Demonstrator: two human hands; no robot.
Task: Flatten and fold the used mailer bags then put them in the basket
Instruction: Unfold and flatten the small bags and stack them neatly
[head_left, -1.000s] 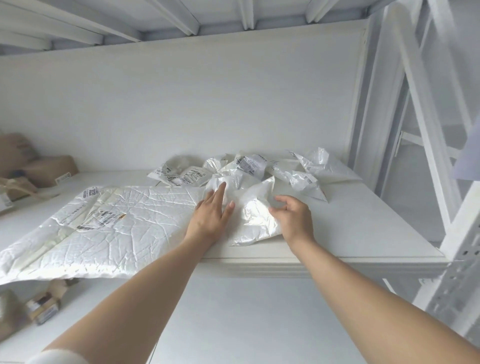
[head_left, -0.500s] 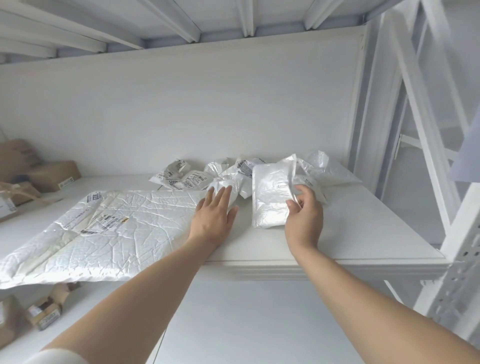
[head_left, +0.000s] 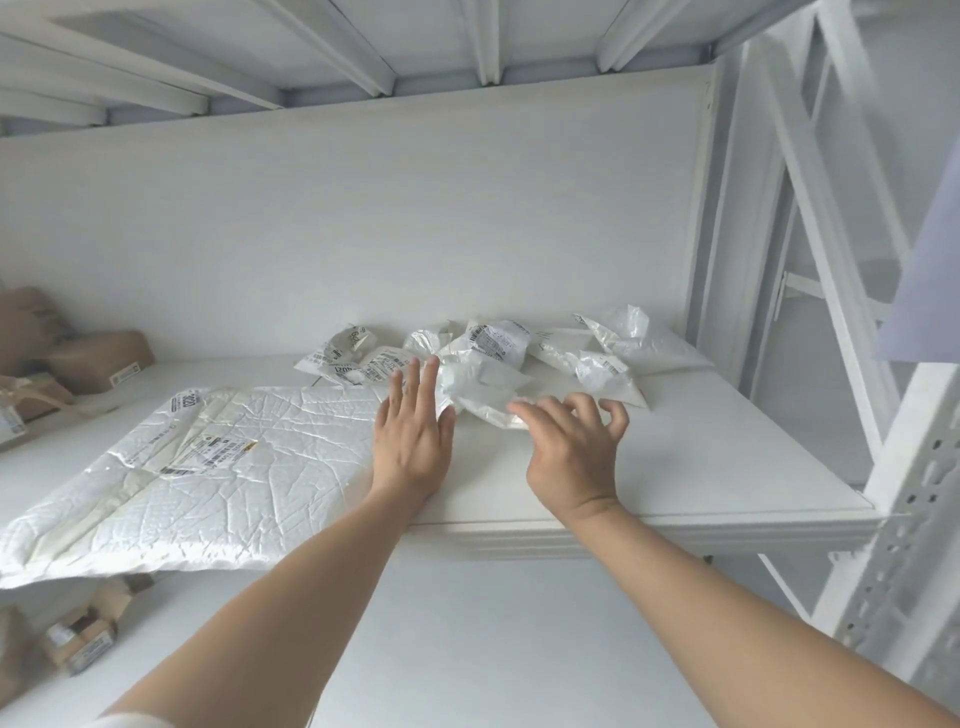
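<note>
Two hands, both empty, frame the next bag. Your left hand (head_left: 413, 447) lies flat with its fingers straight and close together. Its palm rests on the right end of the large flattened mailer (head_left: 223, 483), and its fingertips reach the left edge of the small crumpled mailer bag (head_left: 480, 387). Your right hand (head_left: 569, 457) has its fingers spread and loosely curled, gripping nothing. Its index tip sits over the bag's near right corner, but motion blur hides whether it actually touches. The bag lies straight ahead on the desk (head_left: 701, 467), just beyond both sets of fingertips and between them. It sits a little closer to your left fingers than to your right palm. Its long axis appears to run diagonally, from far left beside your left fingertips to near right under your right index finger. You are therefore already lined up at its two ends. Judging from that, the move is to pin the left end with the flat hand and draw the right corner toward you along the diagonal to smooth it out. Behind it the heap of crumpled bags (head_left: 498, 338) sits against the wall, touching or nearly touching this one. Take care that you drag only the front bag. No basket is in view.
</note>
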